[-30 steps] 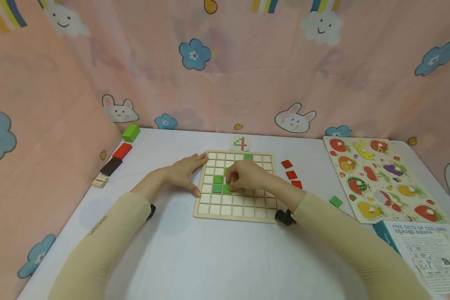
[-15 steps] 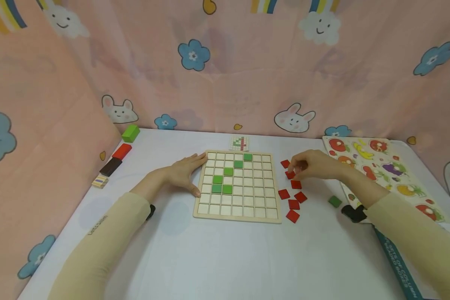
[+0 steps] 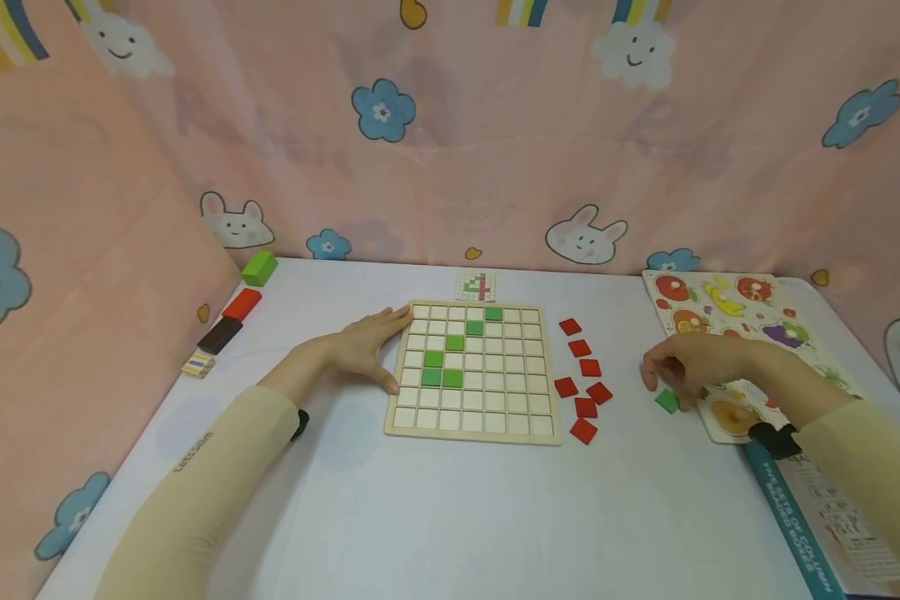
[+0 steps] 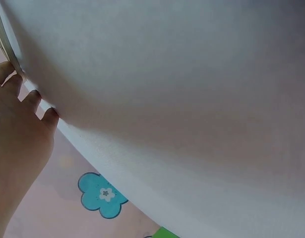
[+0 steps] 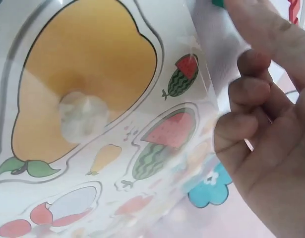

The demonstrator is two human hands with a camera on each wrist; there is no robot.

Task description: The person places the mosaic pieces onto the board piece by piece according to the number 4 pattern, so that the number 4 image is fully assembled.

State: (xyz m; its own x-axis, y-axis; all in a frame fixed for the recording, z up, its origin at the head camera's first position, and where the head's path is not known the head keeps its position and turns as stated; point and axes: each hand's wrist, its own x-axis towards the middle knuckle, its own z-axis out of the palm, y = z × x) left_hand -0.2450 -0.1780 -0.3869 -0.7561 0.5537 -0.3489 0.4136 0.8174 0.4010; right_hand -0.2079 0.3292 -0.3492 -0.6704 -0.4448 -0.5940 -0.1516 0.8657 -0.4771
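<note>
Green tile under curled right hand (grip unclear) — left hand flat beside grid board.

Green tiles fill a pale wooden grid board; red tiles lie beside; pink curtain shows blue flowers.

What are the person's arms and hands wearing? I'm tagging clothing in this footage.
Both arms wear long, close-fitting beige sleeves; the left sleeve bears small lettering along the forearm. A black band sits at each wrist, where the sleeves end. The left hand and right hand are bare.
</note>
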